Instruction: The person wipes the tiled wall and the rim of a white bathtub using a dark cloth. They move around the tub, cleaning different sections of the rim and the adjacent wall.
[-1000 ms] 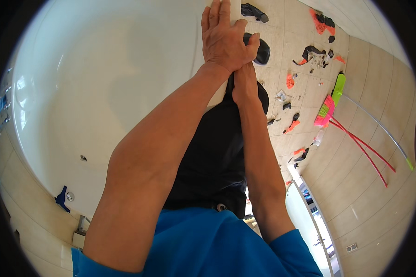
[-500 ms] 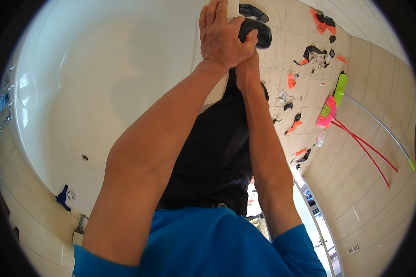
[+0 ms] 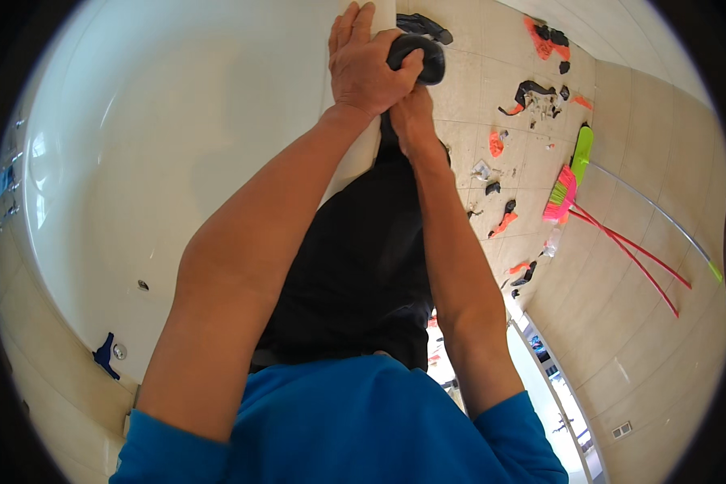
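Observation:
My left hand (image 3: 367,73) lies on the rim of a white bathtub (image 3: 210,105), its fingers stretched out and slightly apart. Beside its thumb and index finger is a black rounded thing (image 3: 431,60) that looks like the toe of a shoe. Just below that, my right hand (image 3: 412,113) reaches up against the left. Its fingers are mostly hidden, so what it grips, if anything, cannot be seen. Below both hands stretches my leg in black trousers (image 3: 363,258), alongside the tub.
Torn black and orange scraps (image 3: 540,93) litter the tiled floor on the right. A pink broom (image 3: 562,194) and a green one (image 3: 582,149) lean by the wall. At the tub's lower left is a dark blue cloth-like thing (image 3: 105,356) next to a round metal fitting (image 3: 119,352).
Both hands and the black rounded thing appear slightly further left in the picture, as does the floor litter, so the view has shifted. The hands keep the same pose.

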The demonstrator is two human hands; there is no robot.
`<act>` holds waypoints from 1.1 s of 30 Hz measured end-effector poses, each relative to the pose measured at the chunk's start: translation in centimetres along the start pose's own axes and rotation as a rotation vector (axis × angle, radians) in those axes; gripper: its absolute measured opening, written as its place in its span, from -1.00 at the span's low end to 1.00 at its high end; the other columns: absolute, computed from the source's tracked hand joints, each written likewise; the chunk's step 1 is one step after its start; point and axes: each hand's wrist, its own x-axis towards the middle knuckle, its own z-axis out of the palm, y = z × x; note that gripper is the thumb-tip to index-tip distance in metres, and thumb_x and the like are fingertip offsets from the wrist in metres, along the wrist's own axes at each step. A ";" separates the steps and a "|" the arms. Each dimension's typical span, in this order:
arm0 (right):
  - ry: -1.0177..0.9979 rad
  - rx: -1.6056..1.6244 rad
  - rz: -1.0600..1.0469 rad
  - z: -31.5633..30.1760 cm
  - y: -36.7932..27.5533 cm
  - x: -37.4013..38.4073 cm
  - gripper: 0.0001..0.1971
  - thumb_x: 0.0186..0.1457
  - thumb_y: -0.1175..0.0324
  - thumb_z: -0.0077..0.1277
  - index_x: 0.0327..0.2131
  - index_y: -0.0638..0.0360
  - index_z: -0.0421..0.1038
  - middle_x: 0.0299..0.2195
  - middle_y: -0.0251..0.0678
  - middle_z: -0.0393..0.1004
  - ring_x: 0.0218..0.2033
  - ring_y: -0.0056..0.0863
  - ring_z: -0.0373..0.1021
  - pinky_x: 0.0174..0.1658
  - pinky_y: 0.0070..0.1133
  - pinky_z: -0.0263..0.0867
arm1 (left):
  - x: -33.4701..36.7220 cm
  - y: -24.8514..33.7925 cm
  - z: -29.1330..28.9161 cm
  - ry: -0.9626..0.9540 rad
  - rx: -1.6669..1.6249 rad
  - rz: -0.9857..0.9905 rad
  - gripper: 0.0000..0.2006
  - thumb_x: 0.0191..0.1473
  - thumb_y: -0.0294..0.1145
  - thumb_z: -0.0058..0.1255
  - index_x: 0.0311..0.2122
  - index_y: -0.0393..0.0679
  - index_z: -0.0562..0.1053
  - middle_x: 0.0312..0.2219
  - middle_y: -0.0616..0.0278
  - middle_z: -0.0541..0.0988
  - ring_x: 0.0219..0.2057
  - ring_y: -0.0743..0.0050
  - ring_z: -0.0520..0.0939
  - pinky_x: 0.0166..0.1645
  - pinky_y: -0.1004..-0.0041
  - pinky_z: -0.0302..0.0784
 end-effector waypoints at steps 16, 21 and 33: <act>0.220 -0.298 -0.516 2.6 -3.3 -4.0 -0.58 -0.02 0.46 -0.04 -0.01 0.24 0.38 0.00 -0.01 0.41 0.02 0.02 0.30 0.08 -0.25 0.26 | -3.0 -2.8 -5.2 -0.101 -0.284 -0.341 -0.80 0.08 -0.31 0.13 -0.24 -0.21 0.56 -0.12 0.06 0.58 -0.11 0.18 0.60 -0.07 0.28 0.53; 0.183 -0.364 -0.595 4.0 -4.0 -4.2 -0.59 -0.04 0.51 -0.01 -0.04 0.25 0.40 0.00 -0.09 0.43 0.05 -0.04 0.29 0.11 -0.25 0.21 | -5.7 -4.3 -7.7 -0.172 -0.248 -0.726 -0.82 0.11 -0.39 0.10 -0.23 -0.25 0.52 -0.23 0.02 0.60 -0.22 0.27 0.64 -0.21 0.33 0.60; 0.183 -0.027 -0.343 5.1 -4.7 -5.9 -0.66 0.04 0.56 -0.11 -0.06 0.31 0.40 -0.01 -0.03 0.43 0.04 -0.07 0.32 0.13 -0.34 0.23 | -7.5 -1.9 -7.6 -0.130 -0.198 -0.206 -0.67 0.08 -0.45 0.03 -0.01 -0.25 0.49 0.01 0.01 0.50 0.00 0.04 0.53 0.04 0.25 0.49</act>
